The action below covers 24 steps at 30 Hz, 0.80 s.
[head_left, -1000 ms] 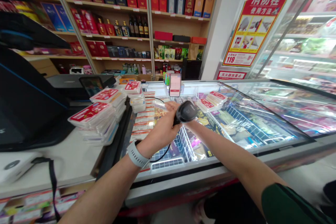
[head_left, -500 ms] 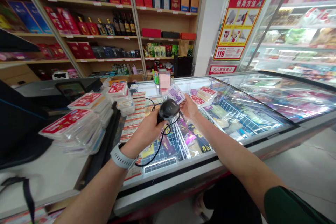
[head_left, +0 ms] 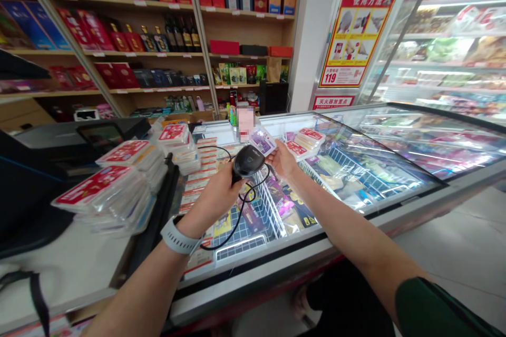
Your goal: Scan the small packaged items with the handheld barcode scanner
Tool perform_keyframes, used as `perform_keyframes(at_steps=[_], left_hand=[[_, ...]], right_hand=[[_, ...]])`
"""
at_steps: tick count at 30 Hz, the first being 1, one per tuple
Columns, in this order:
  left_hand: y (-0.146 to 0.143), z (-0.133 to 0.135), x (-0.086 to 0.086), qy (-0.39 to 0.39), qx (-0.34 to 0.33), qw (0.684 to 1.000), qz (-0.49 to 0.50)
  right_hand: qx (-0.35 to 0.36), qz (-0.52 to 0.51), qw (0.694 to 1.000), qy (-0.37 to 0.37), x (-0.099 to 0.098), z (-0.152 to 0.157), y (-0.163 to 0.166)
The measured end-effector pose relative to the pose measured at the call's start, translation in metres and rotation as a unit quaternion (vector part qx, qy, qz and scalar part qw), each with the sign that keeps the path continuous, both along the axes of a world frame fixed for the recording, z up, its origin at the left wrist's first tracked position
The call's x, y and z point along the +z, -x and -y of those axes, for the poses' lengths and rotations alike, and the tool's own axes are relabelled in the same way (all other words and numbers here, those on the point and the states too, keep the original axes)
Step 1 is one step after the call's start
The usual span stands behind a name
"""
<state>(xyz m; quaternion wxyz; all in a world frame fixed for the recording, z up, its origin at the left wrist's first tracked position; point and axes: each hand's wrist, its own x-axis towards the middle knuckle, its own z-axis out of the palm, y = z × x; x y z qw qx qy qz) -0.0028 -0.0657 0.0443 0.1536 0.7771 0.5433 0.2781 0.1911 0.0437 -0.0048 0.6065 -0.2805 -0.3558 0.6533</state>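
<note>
We see the purple-and-white packet [head_left: 264,140] just beyond and right of the black scanner [head_left: 250,160], its long axis apparently slanting down rightward; our right hand [head_left: 283,160], nearer, pinches its edge, our left hand [head_left: 219,189] grips the scanner, both above the glass-topped freezer [head_left: 245,281].

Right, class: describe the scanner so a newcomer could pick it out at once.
Find the chest freezer across the middle of the view. Above its left part, the left hand, a pale watch strap at its wrist, grips the scanner. Unlike the flat purple-and-white card in the right hand, it is black and rounded.
</note>
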Motion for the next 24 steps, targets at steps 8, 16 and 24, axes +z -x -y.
perform_keyframes(at_steps=[8,16,24], left_hand=[[0.000,0.000,-0.002,-0.005,0.007,1.000,-0.012],[0.001,0.000,-0.001,-0.012,0.000,1.000,0.005],[-0.002,0.002,0.001,-0.009,-0.006,1.000,0.004]], right_hand=[[-0.002,0.017,1.000,-0.008,-0.003,-0.002,0.000],[-0.156,0.263,0.944,-0.122,0.005,-0.002,-0.020],[-0.353,0.684,0.590,-0.243,0.005,0.013,-0.083]])
